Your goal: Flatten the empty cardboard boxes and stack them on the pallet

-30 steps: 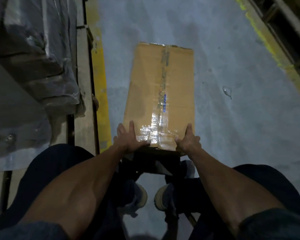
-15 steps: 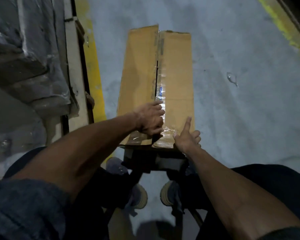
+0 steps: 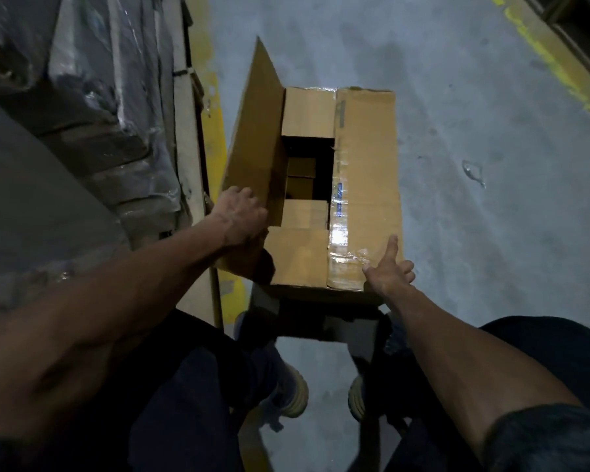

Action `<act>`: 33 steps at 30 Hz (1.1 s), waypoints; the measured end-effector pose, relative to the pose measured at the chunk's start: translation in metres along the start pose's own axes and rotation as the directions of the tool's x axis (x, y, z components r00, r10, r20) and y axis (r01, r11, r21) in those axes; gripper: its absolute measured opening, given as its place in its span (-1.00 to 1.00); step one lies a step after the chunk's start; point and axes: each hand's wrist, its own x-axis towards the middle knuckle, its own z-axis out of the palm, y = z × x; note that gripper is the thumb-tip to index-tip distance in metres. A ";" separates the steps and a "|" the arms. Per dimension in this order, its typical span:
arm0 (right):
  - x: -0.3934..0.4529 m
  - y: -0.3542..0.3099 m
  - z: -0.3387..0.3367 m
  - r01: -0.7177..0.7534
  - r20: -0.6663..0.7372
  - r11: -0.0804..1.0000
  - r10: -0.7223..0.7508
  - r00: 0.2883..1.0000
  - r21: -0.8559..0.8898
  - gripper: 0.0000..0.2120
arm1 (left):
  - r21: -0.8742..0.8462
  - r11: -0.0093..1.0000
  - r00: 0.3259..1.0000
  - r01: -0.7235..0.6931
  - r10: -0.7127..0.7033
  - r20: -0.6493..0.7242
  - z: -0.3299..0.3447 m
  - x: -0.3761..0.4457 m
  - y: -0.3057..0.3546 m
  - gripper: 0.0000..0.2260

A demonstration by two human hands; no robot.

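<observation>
Cardboard box (image 3: 365,185) flap — left hand (image 3: 241,219) grips (raised); right hand (image 3: 387,277) thumb out.

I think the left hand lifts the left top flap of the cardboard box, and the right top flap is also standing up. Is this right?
Not quite. In the head view the left hand does grip the raised left flap of the cardboard box, but the right flap is not standing up: it lies flat and closed, with the right hand resting on its near end.

Left hand (image 3: 241,216) curled in grip, right hand (image 3: 387,274) open.
</observation>
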 end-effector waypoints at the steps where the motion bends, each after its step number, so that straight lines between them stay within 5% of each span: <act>1: 0.000 0.000 0.000 0.001 -0.007 1.000 -0.001 1.000 -0.003 -0.12 | -0.033 0.998 0.998 0.048 -0.046 0.051 0.001 -0.003 -0.001 -0.70; 5: 0.004 0.001 0.000 0.011 -0.003 0.999 -0.011 1.000 -0.037 -0.12 | -0.205 0.942 0.955 0.264 -0.227 0.190 0.033 -0.008 0.018 -0.55; 8: 0.011 0.003 0.000 0.026 -0.017 0.999 -0.027 0.999 -0.044 -0.14 | -0.413 0.812 0.905 0.413 -0.316 0.284 0.059 -0.004 0.044 -0.43; 12: 0.019 0.000 0.002 0.032 -0.037 0.998 -0.034 0.999 -0.053 -0.15 | -0.744 0.422 0.852 0.518 -0.333 0.404 0.083 0.014 0.063 -0.38; 16: 0.022 -0.002 0.002 0.033 -0.041 0.997 -0.036 0.999 -0.068 -0.14 | -0.867 0.127 0.830 0.481 -0.384 0.405 0.103 0.028 0.073 -0.49; 23: 0.015 -0.004 0.000 0.137 -0.094 0.971 -0.158 0.983 -0.194 -0.20 | -0.899 0.015 0.798 0.438 -0.467 0.381 0.115 0.043 0.076 -0.62; 25: 0.011 -0.006 0.000 0.316 -0.135 0.881 -0.382 0.914 -0.352 -0.26 | -0.899 0.024 0.790 0.438 -0.488 0.372 0.116 0.045 0.078 -0.64; 28: 0.005 -0.024 0.001 0.638 -0.063 0.597 -0.753 0.655 -0.487 -0.40 | -0.899 -0.003 0.774 0.438 -0.508 0.379 0.119 0.047 0.079 -0.66; 30: 0.007 -0.043 0.005 0.761 0.081 0.387 -0.865 0.496 -0.521 -0.47 | -0.901 -0.014 0.763 0.433 -0.526 0.374 0.121 0.048 0.081 -0.67; 33: 0.021 -0.063 0.012 0.802 0.335 0.130 -0.861 0.383 -0.583 -0.58 | -0.902 -0.004 0.756 0.432 -0.544 0.365 0.124 0.048 0.083 -0.67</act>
